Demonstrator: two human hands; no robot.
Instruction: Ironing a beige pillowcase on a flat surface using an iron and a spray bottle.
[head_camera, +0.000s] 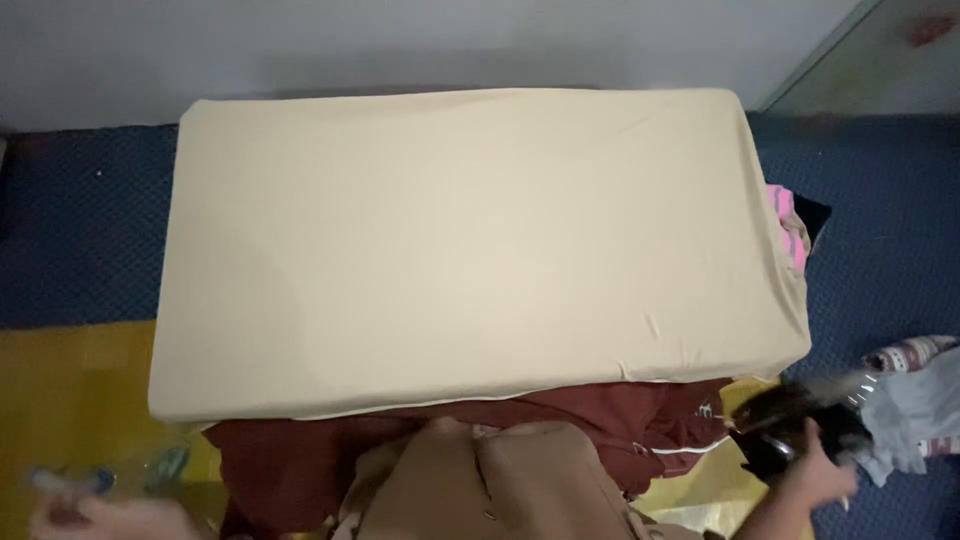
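Note:
My right hand (818, 468) is at the lower right, just off the table's near right corner, gripping a dark, motion-blurred garment (790, 415). My left hand (95, 516) is at the bottom left edge, also blurred. A bluish, partly clear object (105, 478) lies right above its fingers, and I cannot tell whether the hand holds it. Between my hands, against the table's near edge, lies a heap of clothes: a maroon garment with white piping (610, 420) and a tan buttoned garment (500, 485) on top of it.
A table under a fitted beige cover (460, 250) fills the middle of the view. Pink striped cloth (790, 230) hangs off its right end. More clothes (915, 395) lie on the blue carpet at the right. A yellow mat (70, 390) lies at the left.

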